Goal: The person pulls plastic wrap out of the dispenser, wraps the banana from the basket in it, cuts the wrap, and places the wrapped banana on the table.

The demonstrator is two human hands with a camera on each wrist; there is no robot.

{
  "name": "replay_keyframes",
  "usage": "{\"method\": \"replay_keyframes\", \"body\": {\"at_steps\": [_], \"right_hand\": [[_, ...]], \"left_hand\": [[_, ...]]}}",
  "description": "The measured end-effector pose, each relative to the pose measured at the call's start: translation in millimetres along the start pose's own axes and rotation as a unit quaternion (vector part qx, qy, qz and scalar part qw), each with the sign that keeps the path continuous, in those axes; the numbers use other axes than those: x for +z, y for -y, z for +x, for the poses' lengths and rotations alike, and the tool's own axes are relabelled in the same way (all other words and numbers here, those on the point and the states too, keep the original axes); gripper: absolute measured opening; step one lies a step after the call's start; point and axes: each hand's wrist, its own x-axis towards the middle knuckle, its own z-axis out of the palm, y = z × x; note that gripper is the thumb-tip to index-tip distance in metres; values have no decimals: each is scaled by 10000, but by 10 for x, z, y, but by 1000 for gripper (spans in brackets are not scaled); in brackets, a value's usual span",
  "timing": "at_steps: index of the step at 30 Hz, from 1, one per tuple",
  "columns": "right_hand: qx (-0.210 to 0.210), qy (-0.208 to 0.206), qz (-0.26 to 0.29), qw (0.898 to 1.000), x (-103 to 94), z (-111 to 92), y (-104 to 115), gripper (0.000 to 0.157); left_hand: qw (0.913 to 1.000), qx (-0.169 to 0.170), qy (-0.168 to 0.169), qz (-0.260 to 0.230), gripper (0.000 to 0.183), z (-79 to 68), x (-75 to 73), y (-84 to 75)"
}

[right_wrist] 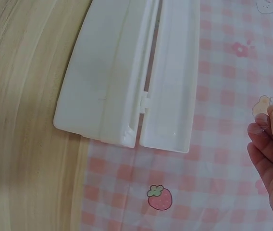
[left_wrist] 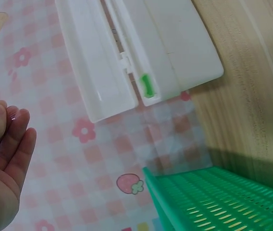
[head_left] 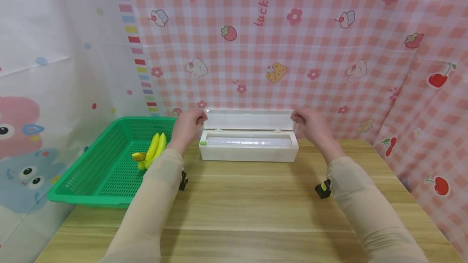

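Leftmost, a white curtain (head_left: 62, 23) printed with pink and blue cartoon figures hangs at the edge of the wood-grain table (head_left: 252, 214). Next along, a green slotted plastic basket (head_left: 98, 201), a bunch of yellow bananas (head_left: 156, 149) lying inside toward its right side, stem end brownish. Left sleeve (head_left: 146, 202) crosses in front of the basket's right part; dark wrist device (head_left: 183, 181) below the cuff. Left hand (head_left: 186, 129): thumb and fingertips brought together in a narrow pinch on what looks like clear film (left_wrist: 12, 116), only a faint glint of it showing. Centre: white cling-film dispenser (head_left: 248, 153), lengthwise across the rear of the table, its lid (head_left: 248, 119) swung back on two small hinges; green tab (head_left: 203, 143) at the left end of the front edge. Head view overlaps the fingertips with the lid's upper corners; wrist views show both hands apart from it. Right hand (head_left: 312, 127): same narrow pinch, film barely visible at the tips; whether one sheet spans both hands, cannot tell. Dark gadget (head_left: 323, 189) by the right wrist. Behind, and round to the far right, pink checked cloth (head_left: 435, 133) with cherries and strawberries.
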Motion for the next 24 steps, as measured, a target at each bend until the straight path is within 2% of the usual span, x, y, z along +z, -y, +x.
{"method": "replay_keyframes", "body": {"at_steps": [14, 24], "right_hand": [[-129, -242, -128, 9995, -145, -3, 95, 11], [-557, -533, -183, 9969, -256, 7, 136, 7]], "left_hand": [[9996, 7, -241, -128, 9, -25, -144, -109], [9996, -28, -272, -90, 10, -14, -269, -172]]}}
